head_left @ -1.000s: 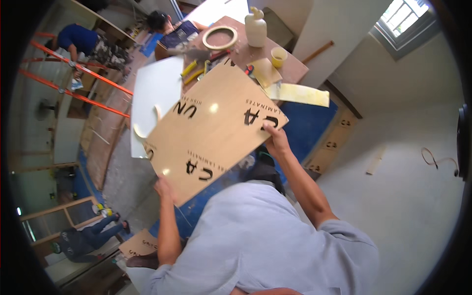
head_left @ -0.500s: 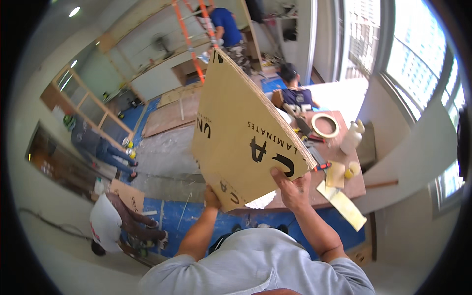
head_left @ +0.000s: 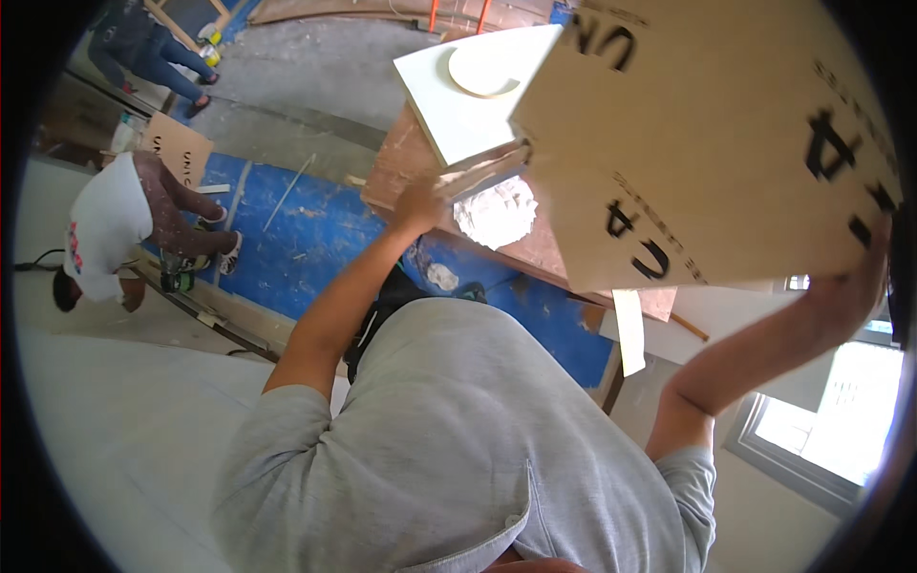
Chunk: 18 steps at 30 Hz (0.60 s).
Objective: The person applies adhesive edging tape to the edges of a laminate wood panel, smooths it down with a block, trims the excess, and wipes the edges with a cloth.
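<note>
A large brown laminate board (head_left: 707,143) with black stamped lettering is raised at the right. My right hand (head_left: 864,267) grips its lower right edge; the fingers are partly hidden behind it. My left hand (head_left: 418,205) is closed at the near end of a long, narrow brown-and-grey strip (head_left: 485,170) above the bench, whose exact kind I cannot make out. Just beside it lies a crumpled white wad (head_left: 499,215). Behind that, a white panel (head_left: 435,86) rests on the reddish-brown workbench (head_left: 401,158) with a round cream piece (head_left: 482,72) on it.
A person in a white shirt (head_left: 110,215) bends over at the left. Another person in jeans (head_left: 158,57) stands farther back. Blue sheeting (head_left: 287,239) covers the near floor. A pale strip (head_left: 629,334) overhangs the bench's front edge, and a window (head_left: 831,411) is at the right.
The board has moved right and nearer, with my right hand still on it. My left hand has let go of its lower corner and closed on the narrow strip. The view has turned.
</note>
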Each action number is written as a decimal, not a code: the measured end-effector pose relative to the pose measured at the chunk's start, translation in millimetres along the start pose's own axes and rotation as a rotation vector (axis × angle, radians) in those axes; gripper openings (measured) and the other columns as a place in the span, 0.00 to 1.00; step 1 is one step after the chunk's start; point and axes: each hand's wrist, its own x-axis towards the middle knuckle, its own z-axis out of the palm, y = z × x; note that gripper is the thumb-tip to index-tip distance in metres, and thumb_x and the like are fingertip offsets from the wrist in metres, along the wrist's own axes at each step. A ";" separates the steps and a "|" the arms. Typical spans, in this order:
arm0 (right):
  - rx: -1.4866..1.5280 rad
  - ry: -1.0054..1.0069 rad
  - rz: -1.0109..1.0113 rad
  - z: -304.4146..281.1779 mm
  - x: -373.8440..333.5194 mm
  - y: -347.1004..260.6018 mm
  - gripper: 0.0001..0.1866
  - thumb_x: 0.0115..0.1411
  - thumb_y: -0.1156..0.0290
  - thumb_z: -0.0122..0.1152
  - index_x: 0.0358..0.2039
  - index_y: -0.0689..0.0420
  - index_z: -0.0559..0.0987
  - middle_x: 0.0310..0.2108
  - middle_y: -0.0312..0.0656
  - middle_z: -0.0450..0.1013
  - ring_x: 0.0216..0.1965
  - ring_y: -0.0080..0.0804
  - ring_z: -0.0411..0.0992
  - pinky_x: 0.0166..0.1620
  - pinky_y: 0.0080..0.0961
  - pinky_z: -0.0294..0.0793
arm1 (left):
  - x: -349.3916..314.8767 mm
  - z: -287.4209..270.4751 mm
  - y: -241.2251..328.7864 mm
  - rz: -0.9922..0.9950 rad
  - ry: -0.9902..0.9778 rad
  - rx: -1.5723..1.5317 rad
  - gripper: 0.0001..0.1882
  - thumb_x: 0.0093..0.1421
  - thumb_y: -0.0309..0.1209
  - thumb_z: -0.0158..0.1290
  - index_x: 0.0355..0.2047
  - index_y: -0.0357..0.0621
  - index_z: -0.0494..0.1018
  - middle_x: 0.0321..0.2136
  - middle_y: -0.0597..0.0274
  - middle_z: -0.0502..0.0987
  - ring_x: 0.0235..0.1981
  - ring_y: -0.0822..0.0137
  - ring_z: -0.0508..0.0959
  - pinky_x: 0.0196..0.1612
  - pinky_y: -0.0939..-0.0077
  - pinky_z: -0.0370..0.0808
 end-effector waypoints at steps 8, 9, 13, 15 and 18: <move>-0.180 0.391 0.383 38.7 -39.0 -103.3 0.24 0.64 0.70 0.70 0.55 0.71 0.77 0.48 0.52 0.79 0.47 0.40 0.81 0.45 0.32 0.87 | -23.2 25.9 -54.7 0.066 0.215 -0.191 0.33 0.54 0.32 0.68 0.59 0.38 0.70 0.57 0.42 0.71 0.55 0.38 0.75 0.56 0.48 0.73; -0.269 0.341 0.360 30.9 -43.1 -102.3 0.24 0.65 0.69 0.70 0.56 0.72 0.77 0.49 0.53 0.79 0.47 0.41 0.81 0.45 0.32 0.87 | -18.0 25.6 -54.5 0.040 0.187 -0.222 0.34 0.54 0.32 0.68 0.60 0.38 0.69 0.57 0.41 0.70 0.54 0.38 0.75 0.56 0.48 0.73; -0.599 0.063 0.136 -6.8 -55.5 -89.7 0.26 0.65 0.68 0.70 0.57 0.74 0.75 0.49 0.54 0.78 0.48 0.42 0.80 0.46 0.32 0.87 | 1.2 7.6 -39.0 -0.066 0.022 -0.201 0.37 0.55 0.32 0.68 0.63 0.39 0.67 0.58 0.40 0.69 0.54 0.37 0.75 0.57 0.48 0.73; -0.662 -0.022 0.023 -22.7 -71.6 -80.1 0.27 0.65 0.68 0.69 0.57 0.74 0.75 0.50 0.54 0.78 0.48 0.42 0.80 0.46 0.32 0.87 | 8.8 10.8 -48.8 0.027 0.125 -0.189 0.37 0.55 0.31 0.66 0.64 0.40 0.66 0.58 0.40 0.71 0.53 0.37 0.76 0.56 0.47 0.74; -0.462 0.145 0.147 -19.8 -95.3 -69.5 0.27 0.65 0.69 0.69 0.58 0.74 0.74 0.50 0.54 0.78 0.48 0.43 0.80 0.46 0.34 0.88 | 16.3 7.0 -47.4 0.086 0.082 -0.223 0.36 0.56 0.29 0.65 0.64 0.41 0.66 0.55 0.40 0.74 0.52 0.37 0.77 0.55 0.47 0.74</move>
